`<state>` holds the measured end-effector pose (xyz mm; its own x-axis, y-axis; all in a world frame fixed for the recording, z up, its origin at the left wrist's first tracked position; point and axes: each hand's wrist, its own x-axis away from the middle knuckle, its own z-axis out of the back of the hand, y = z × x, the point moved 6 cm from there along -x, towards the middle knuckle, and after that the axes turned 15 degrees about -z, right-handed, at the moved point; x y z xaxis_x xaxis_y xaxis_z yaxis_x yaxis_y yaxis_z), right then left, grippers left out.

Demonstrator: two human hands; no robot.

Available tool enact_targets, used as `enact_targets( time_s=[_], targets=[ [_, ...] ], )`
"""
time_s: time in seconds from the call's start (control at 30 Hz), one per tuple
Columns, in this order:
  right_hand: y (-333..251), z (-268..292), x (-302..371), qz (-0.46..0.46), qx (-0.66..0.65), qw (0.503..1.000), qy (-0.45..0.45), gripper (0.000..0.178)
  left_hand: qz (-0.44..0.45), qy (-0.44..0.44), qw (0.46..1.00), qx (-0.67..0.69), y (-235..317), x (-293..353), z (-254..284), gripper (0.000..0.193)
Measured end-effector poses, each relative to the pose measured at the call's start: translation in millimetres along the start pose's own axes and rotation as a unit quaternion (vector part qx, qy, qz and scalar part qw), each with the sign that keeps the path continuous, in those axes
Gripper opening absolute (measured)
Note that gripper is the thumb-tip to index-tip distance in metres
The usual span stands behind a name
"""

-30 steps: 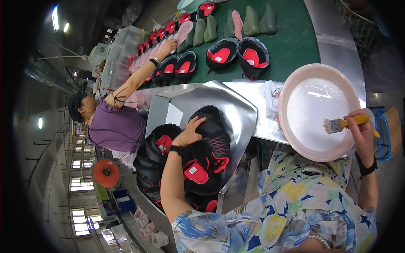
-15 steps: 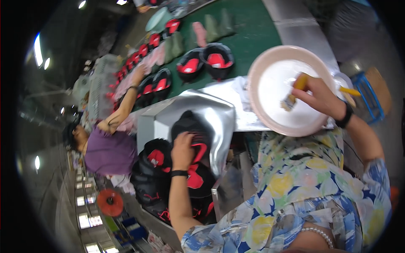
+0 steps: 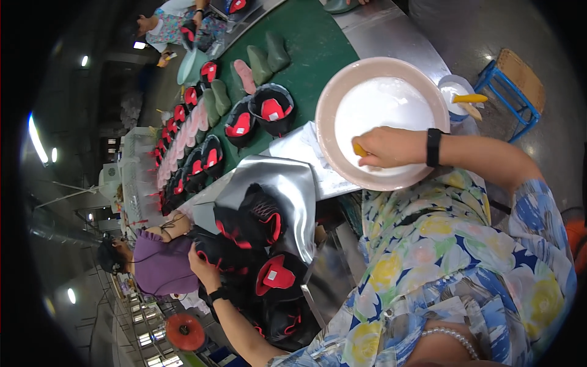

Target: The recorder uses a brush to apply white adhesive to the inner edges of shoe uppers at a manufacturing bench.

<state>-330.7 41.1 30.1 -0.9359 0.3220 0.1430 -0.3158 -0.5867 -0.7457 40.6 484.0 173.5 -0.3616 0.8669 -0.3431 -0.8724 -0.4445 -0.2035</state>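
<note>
The right hand [image 3: 386,147] reaches in from three o'clock and lies over the lower rim of a round pink basin [image 3: 342,92] of white paste; its fingers [image 3: 365,158] are clamped on a yellow-handled brush [image 3: 358,149], of which only a stub of the handle shows, the bristles hidden under the hand. A black band circles that wrist. The basin sits on the steel bench [image 3: 391,37] at about one o'clock, and a small white tub [image 3: 454,92] with a second yellow brush laid across it stands just beside the basin at three o'clock of it. The left hand [image 3: 203,264], at about eight o'clock, rests on a heap of black-and-red shoe uppers [image 3: 275,278]; its fingers are curled against one upper, though whether they grip it I cannot tell. Past the heap, at eleven o'clock, more uppers line a green belt [image 3: 306,43], with a seated person in purple [image 3: 160,269] at nine o'clock.
</note>
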Motion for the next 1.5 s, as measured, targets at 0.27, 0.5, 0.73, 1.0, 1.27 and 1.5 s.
enact_targets(
  time_s=[0.27, 0.5, 0.73, 1.0, 1.27, 1.5],
  targets=[
    [22, 46, 5, -0.047, -0.067, 0.987, 0.141, 0.023, 0.050, 0.141, 0.985, -0.089, 18, -46, 53, 0.051],
    [2, 6, -1, 0.021, -0.048, 0.998, 0.038, 0.028, 0.134, 0.267, 0.930, 0.216, -102, 14, 68, 0.056],
    [16, 30, 9, -0.034, -0.090, 0.991, 0.098, 0.018, 0.118, 0.024, 0.964, 0.238, 59, -69, 6, 0.049],
    [22, 27, 27, -0.045, -0.118, 0.987, 0.096, 0.016, 0.148, -0.266, 0.809, 0.503, 119, -11, -132, 0.077],
    [18, 31, 23, -0.054, -0.128, 0.985, 0.105, 0.017, 0.062, -0.352, 0.929, 0.093, 130, -27, -159, 0.096],
    [11, 31, 35, -0.024, -0.098, 0.989, 0.110, 0.016, 0.050, -0.267, 0.948, 0.166, 43, -52, -126, 0.028]
  ],
)
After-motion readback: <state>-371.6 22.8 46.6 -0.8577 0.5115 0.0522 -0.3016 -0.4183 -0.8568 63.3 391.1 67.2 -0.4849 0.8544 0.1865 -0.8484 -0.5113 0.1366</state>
